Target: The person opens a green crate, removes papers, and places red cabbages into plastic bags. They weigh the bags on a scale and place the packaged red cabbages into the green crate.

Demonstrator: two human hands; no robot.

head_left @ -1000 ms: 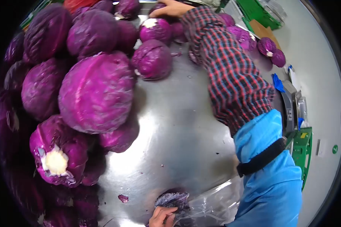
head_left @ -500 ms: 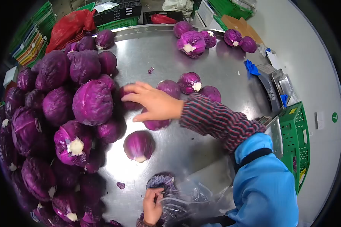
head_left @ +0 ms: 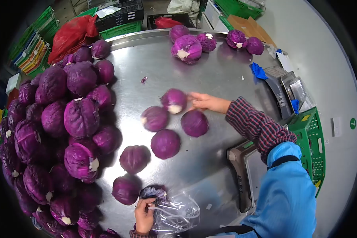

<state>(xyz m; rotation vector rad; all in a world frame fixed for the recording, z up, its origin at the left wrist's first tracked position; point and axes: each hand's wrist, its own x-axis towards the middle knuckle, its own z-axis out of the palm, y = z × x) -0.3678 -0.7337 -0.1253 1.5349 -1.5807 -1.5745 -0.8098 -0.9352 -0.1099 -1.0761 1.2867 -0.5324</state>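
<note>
My right hand [head_left: 204,102] reaches over the steel table, its fingertips at the right side of a purple cabbage [head_left: 174,100] with a pale stem; the fingers are blurred. Just below it sits another cabbage [head_left: 194,123]. More loose cabbages lie to the left and nearer me, among them one [head_left: 165,144] in the middle and one [head_left: 126,189] close to my left hand. At the front, my left hand [head_left: 145,214] is closed on a clear plastic bag [head_left: 176,212], with a dark, curled cabbage leaf [head_left: 152,192] at its fingertips.
A large heap of cabbages [head_left: 81,118] covers the left side. Several more [head_left: 187,48] sit along the far edge. To the right are a scale [head_left: 240,176], another device [head_left: 279,89], blue scraps [head_left: 259,71] and a green crate [head_left: 311,139]. Crates and a red bag [head_left: 73,37] stand beyond.
My right hand has moved right, away from the heap. Loose cabbages have shifted position, and the view has moved. The scale near my right sleeve now shows. My left hand still holds the bag.
</note>
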